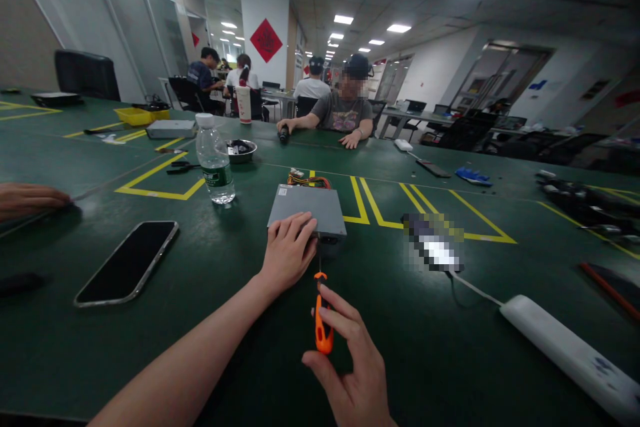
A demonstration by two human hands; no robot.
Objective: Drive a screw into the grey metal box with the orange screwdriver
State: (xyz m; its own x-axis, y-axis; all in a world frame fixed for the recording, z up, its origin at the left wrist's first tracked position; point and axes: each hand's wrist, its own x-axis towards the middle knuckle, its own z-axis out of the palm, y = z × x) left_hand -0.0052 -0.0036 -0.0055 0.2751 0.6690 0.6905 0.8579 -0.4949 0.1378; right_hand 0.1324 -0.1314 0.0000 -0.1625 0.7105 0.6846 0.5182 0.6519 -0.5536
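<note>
A grey metal computer power supply (305, 203) lies on the green table, its bundle of coloured cables (315, 180) at the far side. My left hand (290, 250) presses on its near left part, fingers laid over the top edge. In my right hand (350, 353) is an orange and black screwdriver (324, 327), fingertips on the handle and thumb low beside its end. The shaft points away from me to the power supply's near face, by the socket. Whether the tip sits in a screw is too small to tell.
Left of the power supply stand a water bottle (215, 163) and a metal bowl (241, 151); a phone (127, 263) lies nearer. To the right are a blurred lit device (433, 243) and a white power strip (570, 347). Another person's hand (33, 201) rests at left; a person (345, 103) sits opposite.
</note>
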